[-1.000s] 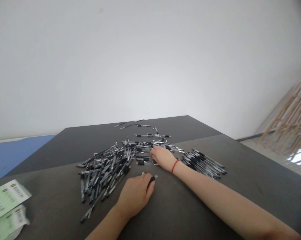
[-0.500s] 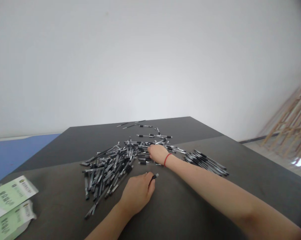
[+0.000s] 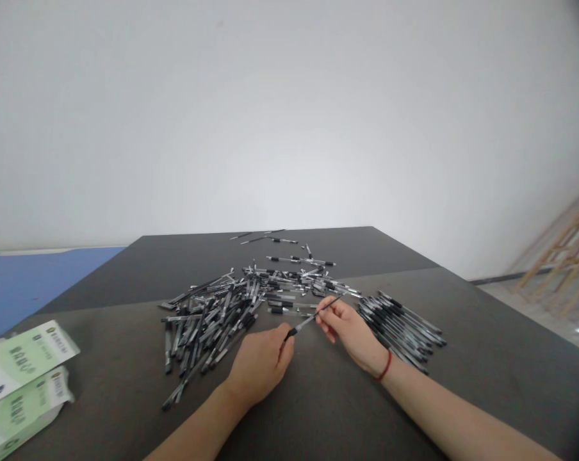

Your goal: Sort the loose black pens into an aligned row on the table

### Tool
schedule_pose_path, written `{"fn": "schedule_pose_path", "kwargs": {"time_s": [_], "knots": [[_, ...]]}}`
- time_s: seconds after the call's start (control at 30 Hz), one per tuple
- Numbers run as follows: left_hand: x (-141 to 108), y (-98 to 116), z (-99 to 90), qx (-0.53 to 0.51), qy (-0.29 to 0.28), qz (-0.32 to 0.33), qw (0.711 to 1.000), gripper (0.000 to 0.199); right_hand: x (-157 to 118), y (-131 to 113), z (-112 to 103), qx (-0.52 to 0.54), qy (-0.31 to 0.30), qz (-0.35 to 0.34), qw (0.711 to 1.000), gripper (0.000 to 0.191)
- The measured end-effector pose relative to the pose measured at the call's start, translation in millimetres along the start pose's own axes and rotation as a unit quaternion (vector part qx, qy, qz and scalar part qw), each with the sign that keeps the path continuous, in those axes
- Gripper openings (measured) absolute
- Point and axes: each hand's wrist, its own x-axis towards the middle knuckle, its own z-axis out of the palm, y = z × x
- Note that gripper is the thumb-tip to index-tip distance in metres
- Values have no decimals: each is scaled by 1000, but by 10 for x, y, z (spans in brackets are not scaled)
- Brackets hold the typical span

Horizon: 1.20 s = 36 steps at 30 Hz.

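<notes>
Two green-and-white packets (image 3: 27, 362) overlap at eight o'clock, counting from the middle of the dark tabletop (image 3: 130, 358), with a blue surface (image 3: 54, 275) beyond them at ten o'clock. At nine o'clock, a tangled pile of pens (image 3: 207, 323) points every which way, clear barrels and black grips crossing one another. A few thin dark sticks (image 3: 252, 241) lie near the far edge at twelve o'clock. The left hand (image 3: 260, 363) is at seven o'clock, its fingers closed around a pen (image 3: 299, 328) that slants up toward two o'clock. Nearer the middle, loose pens (image 3: 282, 296) spread sideways beyond the hands, joining the pile. At three o'clock, the right hand (image 3: 347, 330), wearing a red band (image 3: 384, 366) at the wrist, pinches a slim dark stick (image 3: 335, 299) between its fingertips, in line with the held pen; how far the two overlap is too small to tell. Just beyond that hand, also toward three o'clock, a row of pens (image 3: 398, 330) lies roughly side by side. A wooden rack (image 3: 565, 259) stands off the tabletop at two o'clock, in front of a pale wall (image 3: 289, 115).
</notes>
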Motion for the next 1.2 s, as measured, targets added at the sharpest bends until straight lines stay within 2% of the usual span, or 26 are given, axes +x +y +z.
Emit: {"fn": "schedule_pose_path", "kwargs": {"time_s": [0.1,0.2,0.33,0.63,0.9,0.97,1.1,1.2], "knots": [[2,-6,-13,5,0,-2,1000,23,-25,-34,-15,73,29,-4,997,18],[0,-12,-15,0,-5,0,1000,24,-36,-78,16,111,12,11,994,17],[-6,-19,-16,-14,-15,7,1000,23,-62,-67,53,78,-1,-3,997,16],[-12,-34,-2,-27,-14,2,1000,25,-33,-57,-32,64,29,-41,997,13],[-9,4,-33,-2,-17,8,1000,23,-43,-52,5,29,15,-34,999,15],[-10,6,-28,4,-13,7,1000,22,-60,-57,36,19,-3,-17,1000,16],[-8,4,-17,16,-5,-1,1000,21,-102,-55,100,8,-82,33,996,21],[-3,-10,-9,21,10,-7,1000,21,-103,-29,109,53,-81,41,994,28]]}}
